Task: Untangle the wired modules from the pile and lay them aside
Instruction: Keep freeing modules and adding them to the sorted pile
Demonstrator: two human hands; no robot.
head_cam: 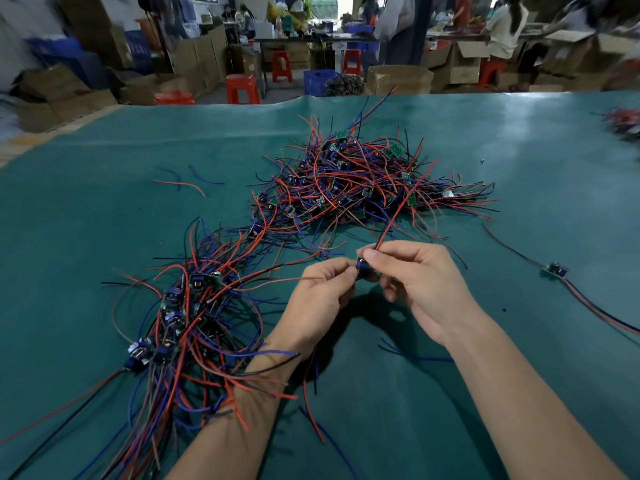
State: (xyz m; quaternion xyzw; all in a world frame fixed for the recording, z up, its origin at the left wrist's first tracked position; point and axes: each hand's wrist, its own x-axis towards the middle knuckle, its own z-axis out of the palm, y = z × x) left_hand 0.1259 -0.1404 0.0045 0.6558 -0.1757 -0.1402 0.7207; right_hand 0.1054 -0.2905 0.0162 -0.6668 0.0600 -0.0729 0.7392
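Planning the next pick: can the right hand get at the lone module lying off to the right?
Probably not yet: the way to the lone module is bare mat, but the right hand grips a module with the left hand.

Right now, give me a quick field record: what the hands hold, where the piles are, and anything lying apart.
left hand: pinches the small module
right hand: grips the same module and its red wire
tangled pile: beyond the hands, mid-table
sorted bunch: by the left forearm, wires draped over the wrist
lone module: far right, apart, wires trailing
table cover: green mat
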